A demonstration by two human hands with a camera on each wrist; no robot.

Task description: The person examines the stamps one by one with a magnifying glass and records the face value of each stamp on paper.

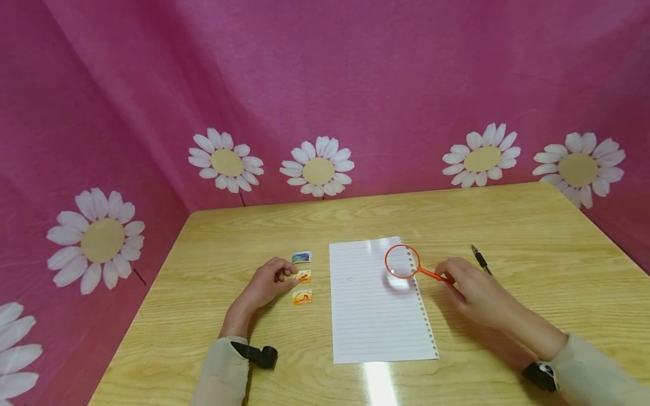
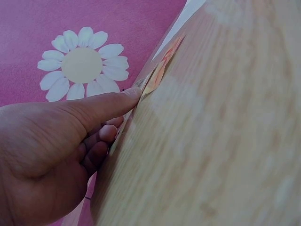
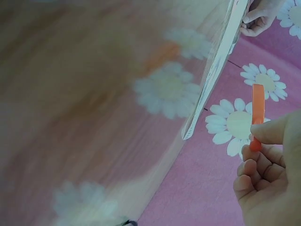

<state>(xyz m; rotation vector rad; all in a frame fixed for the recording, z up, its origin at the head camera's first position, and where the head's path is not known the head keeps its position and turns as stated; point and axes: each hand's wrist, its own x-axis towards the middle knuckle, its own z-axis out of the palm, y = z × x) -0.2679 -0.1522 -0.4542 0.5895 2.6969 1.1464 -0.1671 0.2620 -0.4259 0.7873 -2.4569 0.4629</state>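
Note:
In the head view, three postage-stamp-like pieces lie in a column: a blue one (image 1: 302, 257), a yellow and red one (image 1: 304, 276) and an orange-yellow one (image 1: 302, 297). My left hand (image 1: 269, 283) has its thumb and fingertips at the left edge of the middle stamp; whether they pinch it I cannot tell. In the left wrist view an orange stamp (image 2: 162, 68) shows just past the thumb tip. My right hand (image 1: 479, 293) grips a red magnifying glass (image 1: 431, 274) by its handle. The lens overlaps the upper right of a lined sheet (image 1: 376, 321).
A black pen (image 1: 479, 259) lies beyond the right hand. Faint writing (image 1: 347, 279) marks the sheet's left side, and holes run down its right edge. The wooden table (image 1: 284, 225) meets a pink daisy-patterned cloth (image 1: 386, 101) at the back.

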